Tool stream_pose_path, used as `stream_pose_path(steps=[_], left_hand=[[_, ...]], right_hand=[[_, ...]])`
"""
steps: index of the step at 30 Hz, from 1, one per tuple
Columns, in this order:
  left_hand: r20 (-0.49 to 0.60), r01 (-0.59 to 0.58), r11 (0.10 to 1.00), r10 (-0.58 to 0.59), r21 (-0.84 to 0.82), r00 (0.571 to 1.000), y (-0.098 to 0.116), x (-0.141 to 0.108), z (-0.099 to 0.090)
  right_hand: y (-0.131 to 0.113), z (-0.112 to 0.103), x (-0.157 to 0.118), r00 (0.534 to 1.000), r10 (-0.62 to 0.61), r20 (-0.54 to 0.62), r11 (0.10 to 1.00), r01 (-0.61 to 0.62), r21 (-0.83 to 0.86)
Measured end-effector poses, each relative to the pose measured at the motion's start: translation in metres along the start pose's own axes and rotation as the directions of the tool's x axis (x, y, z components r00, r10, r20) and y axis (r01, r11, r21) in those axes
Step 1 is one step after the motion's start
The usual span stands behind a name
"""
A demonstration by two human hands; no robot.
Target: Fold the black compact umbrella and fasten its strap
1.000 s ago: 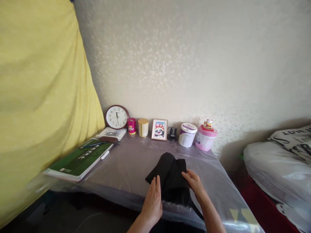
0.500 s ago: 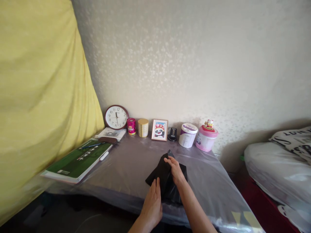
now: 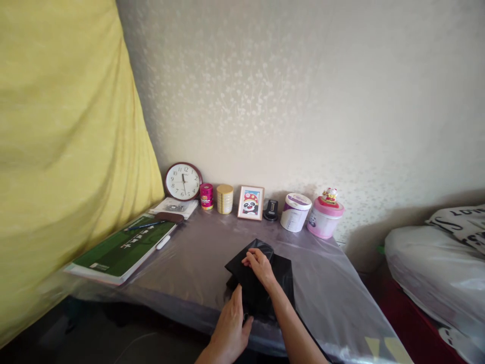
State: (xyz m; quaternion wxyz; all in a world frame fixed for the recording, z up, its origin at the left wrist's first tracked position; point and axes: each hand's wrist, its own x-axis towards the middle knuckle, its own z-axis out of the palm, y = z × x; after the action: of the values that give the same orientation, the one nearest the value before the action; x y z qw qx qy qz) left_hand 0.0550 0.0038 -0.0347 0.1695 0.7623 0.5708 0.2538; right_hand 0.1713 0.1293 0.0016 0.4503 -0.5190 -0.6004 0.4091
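Observation:
On the near part of the table lies a black folded item, like a soft bag with a flap; its exact kind is unclear. My right hand rests on top of the flap, its fingers loosely bent and pressing down. At the near left edge, my left hand grips the black item between thumb and fingers, and its fingertips are partly hidden. A small dark round part shows beside the left thumb. A thin black strap runs along my right forearm toward the table's front edge.
Along the wall stand a clock, a pink can, a yellow-lidded jar, a picture frame, a small black device and two tubs. A green book lies left, near a yellow curtain.
The raised black flap has been folded down to the left and lies flatter. My right hand has moved from pinching its upright edge to resting on top. My left hand has shifted slightly down and left.

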Motion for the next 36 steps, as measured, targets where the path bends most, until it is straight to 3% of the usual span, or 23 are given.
stream_pose_path(steps=[3, 5, 8, 10, 15, 21, 26, 33, 36], left_hand=[[-0.139, -0.014, 0.997, 0.025, 0.078, 0.99, 0.002, -0.008, -0.007], [-0.165, -0.054, 0.988, 0.079, 0.146, 0.983, 0.009, -0.007, -0.017], [-0.033, -0.186, 0.963, 0.196, 0.197, 0.98, 0.021, 0.002, -0.031], [0.049, -0.185, 0.961, 0.179, 0.204, 0.983, 0.024, 0.009, -0.034], [0.085, -0.125, 0.977, 0.111, 0.173, 0.99, 0.017, 0.013, -0.017], [0.078, -0.104, 0.989, 0.097, 0.103, 0.992, 0.012, 0.011, -0.001], [0.112, -0.056, 0.993, 0.044, 0.105, 0.993, 0.01, 0.014, 0.006], [0.2, -0.029, 0.997, 0.014, 0.071, 0.98, 0.007, 0.019, 0.011], [0.198, -0.007, 0.999, -0.002, 0.048, 0.98, 0.008, 0.02, 0.011]], right_hand=[[-0.004, 0.002, -0.002, 0.999, -0.035, 0.035, 0.992, 0.039, -0.12], [-0.009, 0.002, -0.005, 0.996, -0.051, 0.066, 0.981, 0.063, -0.185], [-0.019, 0.002, -0.009, 0.992, -0.069, 0.105, 0.951, 0.097, -0.294], [-0.024, 0.001, -0.013, 0.989, -0.084, 0.122, 0.931, 0.121, -0.343], [-0.034, -0.002, -0.033, 0.962, -0.197, 0.191, 0.887, 0.258, -0.383], [-0.033, -0.015, -0.053, 0.837, -0.44, 0.325, 0.791, 0.533, -0.301], [-0.015, -0.031, -0.02, 0.823, -0.444, 0.354, 0.743, 0.559, -0.368], [0.013, -0.047, 0.041, 0.86, -0.41, 0.303, 0.624, 0.507, -0.595], [0.02, -0.056, 0.059, 0.901, -0.381, 0.206, 0.596, 0.41, -0.691]])
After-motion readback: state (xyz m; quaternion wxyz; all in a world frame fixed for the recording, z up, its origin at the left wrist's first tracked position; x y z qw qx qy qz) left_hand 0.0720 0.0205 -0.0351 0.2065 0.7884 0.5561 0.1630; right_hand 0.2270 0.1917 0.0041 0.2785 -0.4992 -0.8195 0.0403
